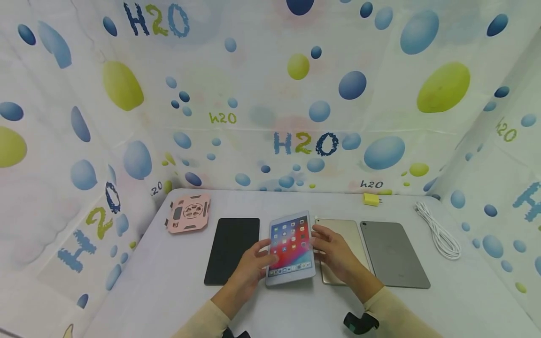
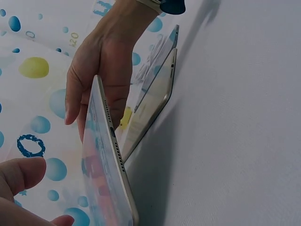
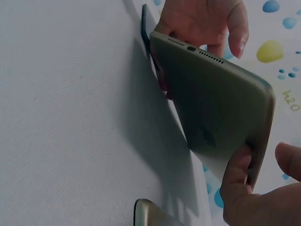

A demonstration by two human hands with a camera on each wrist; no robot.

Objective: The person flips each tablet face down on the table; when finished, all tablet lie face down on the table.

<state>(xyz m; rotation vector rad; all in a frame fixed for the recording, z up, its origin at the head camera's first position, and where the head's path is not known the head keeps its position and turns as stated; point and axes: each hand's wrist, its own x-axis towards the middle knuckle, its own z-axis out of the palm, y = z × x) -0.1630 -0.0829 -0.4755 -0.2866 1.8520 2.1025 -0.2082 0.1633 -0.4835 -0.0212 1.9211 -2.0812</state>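
Both hands hold a tablet with a white border, its lit screen showing app icons; it is tilted above the table. My left hand is at its left edge, the thumb over the screen side. At the right edge is my right hand. The right wrist view shows the tablet's plain back, with right fingers against it near the edge and the thumb standing off. A black tablet lies left of it. Gold and grey tablets lie face down on the right, the gold one partly behind my right hand.
A pink plate-like item with a round centre lies at the table's back left. A yellow plug adapter sits at the back right, near a coiled white cable. Patterned curtain encloses the white table.
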